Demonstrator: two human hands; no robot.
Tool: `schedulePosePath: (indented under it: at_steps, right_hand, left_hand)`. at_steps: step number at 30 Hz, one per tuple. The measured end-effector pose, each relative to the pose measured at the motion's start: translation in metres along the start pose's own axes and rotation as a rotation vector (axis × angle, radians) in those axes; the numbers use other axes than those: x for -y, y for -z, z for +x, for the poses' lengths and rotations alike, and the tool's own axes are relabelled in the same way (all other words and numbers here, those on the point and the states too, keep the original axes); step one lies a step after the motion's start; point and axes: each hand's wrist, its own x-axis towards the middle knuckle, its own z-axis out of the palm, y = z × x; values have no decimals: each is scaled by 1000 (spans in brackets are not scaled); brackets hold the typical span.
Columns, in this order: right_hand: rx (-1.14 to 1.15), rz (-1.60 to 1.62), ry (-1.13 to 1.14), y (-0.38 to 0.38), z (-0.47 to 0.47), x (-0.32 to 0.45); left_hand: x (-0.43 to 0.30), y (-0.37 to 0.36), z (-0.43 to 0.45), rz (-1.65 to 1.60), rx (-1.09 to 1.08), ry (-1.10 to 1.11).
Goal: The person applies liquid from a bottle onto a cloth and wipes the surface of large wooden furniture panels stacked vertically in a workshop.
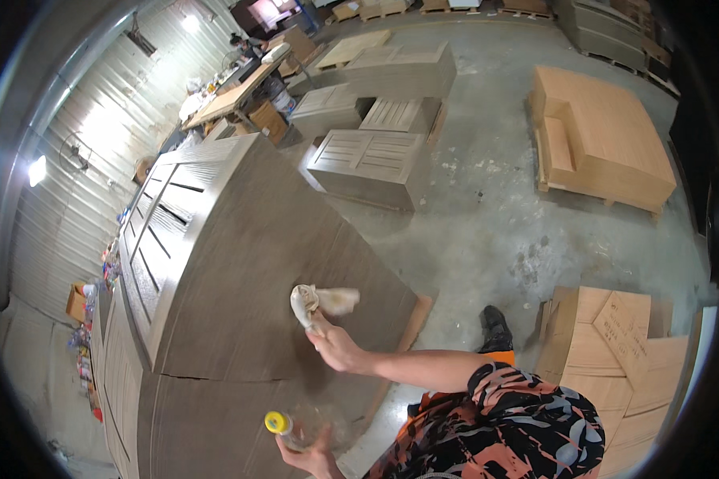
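Note:
My right hand [335, 346] grips a crumpled off-white cloth [304, 302], one end of which hangs out loosely and looks blurred. It is held in front of the broad grey-brown side of a tall stack of panels [245, 257]; whether the cloth touches that side I cannot tell. Lower down, my left hand [311, 458] holds a clear plastic bottle [311, 426] with a yellow cap [277, 423], tilted beside the same stack. The stack's top panel [162, 221] has a raised frame and dark grooves. A horizontal gap crosses the stack's side between my hands.
Shorter stacks of grey panels [365, 157] stand beyond. Unpainted wood panels lie on a pallet [605, 132] at right, and more [611, 359] stand close behind my arm. A person [248, 51] is at a far workbench [239, 99]. Concrete floor [473, 239] runs between the stacks.

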Motion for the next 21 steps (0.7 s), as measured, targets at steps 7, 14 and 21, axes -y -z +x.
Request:
schedulePosePath:
  at_steps: [7,14,21]
  right_hand:
    - [144,1087,-638,205,58,4]
    - [305,1087,-799,271,59,20]
    - [524,1178,-966,257,48,32]
  left_hand:
    - [-4,-126,3,328,28,-217]
    - [-40,-189,-1,1014,89,-556]
    - [-79,-190,7,1243,117,-760]
